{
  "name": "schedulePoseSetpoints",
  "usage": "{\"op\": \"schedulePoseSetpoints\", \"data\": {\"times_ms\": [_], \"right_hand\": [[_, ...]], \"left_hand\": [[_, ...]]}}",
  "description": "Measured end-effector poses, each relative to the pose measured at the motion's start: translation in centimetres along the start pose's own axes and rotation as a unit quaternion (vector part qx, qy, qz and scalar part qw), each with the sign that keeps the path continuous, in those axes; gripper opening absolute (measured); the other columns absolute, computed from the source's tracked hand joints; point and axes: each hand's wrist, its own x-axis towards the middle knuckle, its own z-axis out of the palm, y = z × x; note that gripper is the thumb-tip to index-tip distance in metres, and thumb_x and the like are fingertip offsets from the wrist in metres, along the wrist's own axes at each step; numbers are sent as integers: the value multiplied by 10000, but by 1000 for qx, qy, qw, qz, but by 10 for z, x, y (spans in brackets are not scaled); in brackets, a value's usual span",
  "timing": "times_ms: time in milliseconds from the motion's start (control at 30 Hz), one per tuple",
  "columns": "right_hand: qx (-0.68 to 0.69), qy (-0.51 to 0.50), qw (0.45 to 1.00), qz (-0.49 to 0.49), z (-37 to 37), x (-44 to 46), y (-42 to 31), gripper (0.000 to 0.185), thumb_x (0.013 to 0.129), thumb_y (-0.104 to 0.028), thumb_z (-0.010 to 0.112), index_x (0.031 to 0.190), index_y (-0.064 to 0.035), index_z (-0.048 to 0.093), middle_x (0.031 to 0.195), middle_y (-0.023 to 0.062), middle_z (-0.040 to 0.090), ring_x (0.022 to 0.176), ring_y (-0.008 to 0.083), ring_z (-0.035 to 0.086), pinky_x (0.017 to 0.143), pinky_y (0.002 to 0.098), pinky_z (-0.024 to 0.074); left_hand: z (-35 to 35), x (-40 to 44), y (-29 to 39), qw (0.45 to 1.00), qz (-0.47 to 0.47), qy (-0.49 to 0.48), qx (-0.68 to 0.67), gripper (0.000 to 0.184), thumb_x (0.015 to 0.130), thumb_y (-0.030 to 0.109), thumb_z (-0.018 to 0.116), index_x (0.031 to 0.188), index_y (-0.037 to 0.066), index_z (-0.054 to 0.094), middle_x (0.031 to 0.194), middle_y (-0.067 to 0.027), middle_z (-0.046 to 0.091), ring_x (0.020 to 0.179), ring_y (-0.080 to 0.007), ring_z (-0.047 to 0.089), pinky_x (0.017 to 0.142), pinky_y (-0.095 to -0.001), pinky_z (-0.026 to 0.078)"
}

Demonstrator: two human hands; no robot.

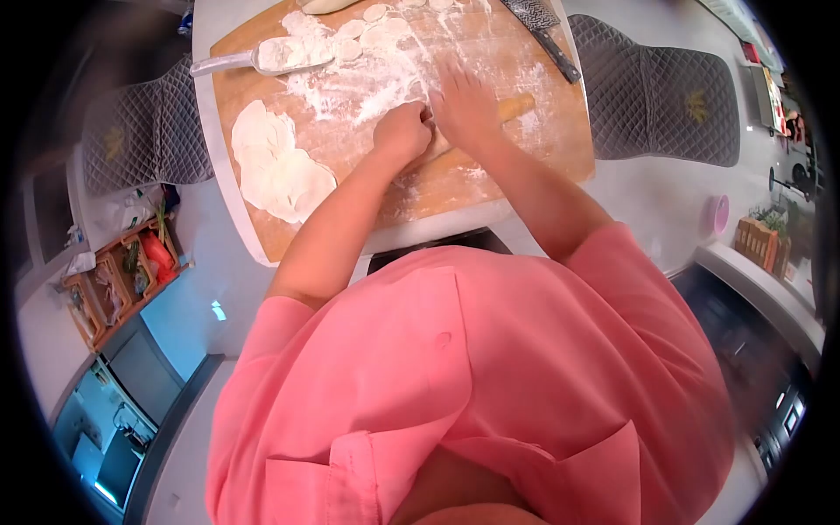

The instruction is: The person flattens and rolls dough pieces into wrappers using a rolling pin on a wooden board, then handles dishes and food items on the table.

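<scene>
My left hand (404, 133) is curled closed at the middle of the floury wooden board (376, 192), and its fingertips are hidden. Beside it, my right hand (468, 105) lies flat with fingers stretched forward, its palm over a wooden rolling pin (516, 107). The pin's end sticks out to the right of that hand. A pale bit of dough seems to show between the hands, mostly covered. Overlapping flat dough wrappers (282, 166) lie on the board's left side. Small dough rounds (372, 33) sit in flour beyond my hands.
A metal scoop (280, 58) full of flour rests at the board's upper left. At the upper right lies a cleaver with a black handle (557, 57). Quilted dark chairs (652, 92) stand on either side of the table. A wooden shelf (122, 280) is at left.
</scene>
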Motion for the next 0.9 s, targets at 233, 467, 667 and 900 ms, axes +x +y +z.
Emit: {"op": "schedulePoseSetpoints", "data": {"times_ms": [233, 467, 667, 900], "right_hand": [[33, -30, 995, -91, -26, -98, 16, 545, 886, -190, 518, 1396, -16, 438, 1459, 147, 441, 1365, 281, 394, 1054, 489, 326], [-4, -8, 1000, 7, 2, 13, -15, 530, 912, -226, 501, 1390, -6, 437, 1439, 164, 457, 1339, 333, 404, 1063, 460, 331], [62, -108, 991, -55, -33, -68, -1, 500, 913, -173, 488, 1380, -1, 440, 1472, 164, 406, 1345, 334, 388, 1091, 481, 307], [-18, 13, 1000, 2, 20, 25, -27, 483, 900, -199, 501, 1339, 0, 473, 1445, 173, 437, 1336, 324, 395, 1089, 479, 300]], "left_hand": [[19, -17, -57, 962, -112, 10, -250, 146, 830, 116, 611, 941, 23, 598, 854, -163, 658, 809, -283, 638, 749, -374, 494], [-6, -15, 3, 991, -58, 83, -91, 212, 802, 204, 621, 928, 34, 609, 926, -144, 686, 860, -326, 640, 778, -396, 494], [25, -13, -61, 986, -9, 57, -154, 162, 804, 180, 612, 869, 36, 572, 847, -148, 663, 800, -315, 637, 733, -405, 495], [-11, -40, -6, 990, -27, 105, -90, 167, 828, 163, 566, 947, 48, 538, 822, -165, 643, 828, -361, 631, 734, -455, 484]]}}
